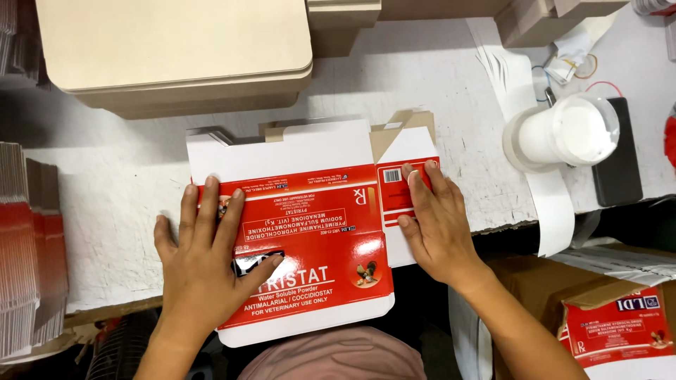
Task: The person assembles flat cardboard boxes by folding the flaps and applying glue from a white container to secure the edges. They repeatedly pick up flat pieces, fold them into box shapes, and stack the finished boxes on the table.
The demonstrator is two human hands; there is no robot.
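A flat, unfolded red and white carton blank (pixel 310 211) lies on the white worktable (pixel 120 190), hanging slightly over the near edge. My left hand (pixel 204 260) lies flat on its left side, fingers spread, pressing it down. On the blank's right side panel rests my right hand (pixel 436 225), fingers extended along the fold line. More white blanks show underneath at the top edge. Neither hand grips anything.
A stack of beige boards (pixel 176 56) lies at the back left. A white tub of paste (pixel 570 134) stands on a paper strip at the right beside a black phone (pixel 623 162). Flat cartons are stacked at the left edge (pixel 32 239). A brown box (pixel 605 317) with printed cartons sits lower right.
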